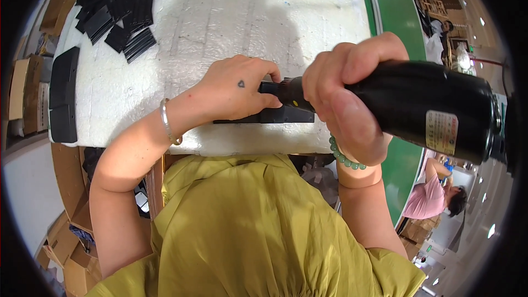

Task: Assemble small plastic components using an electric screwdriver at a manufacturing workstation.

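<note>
My right hand (352, 93) is wrapped round a thick black electric screwdriver (434, 107), whose narrow end points left and down toward the table. Close to that end, my left hand (234, 89) has thumb and forefinger closed on a small black plastic piece (268, 88). Beneath lies a flat black plastic panel (297, 115) along the table's near edge, partly covered by my left hand and the tool. The exact spot where the tool's tip meets the work is hidden.
A loose pile of black plastic plates (118, 8) lies at the far left of the white-covered table (330, 16). Longer black panels (64, 96) rest at its left edge. Cardboard boxes (25, 88) stand beyond. At the right are a green surface (399, 22) and a person in pink (426, 198).
</note>
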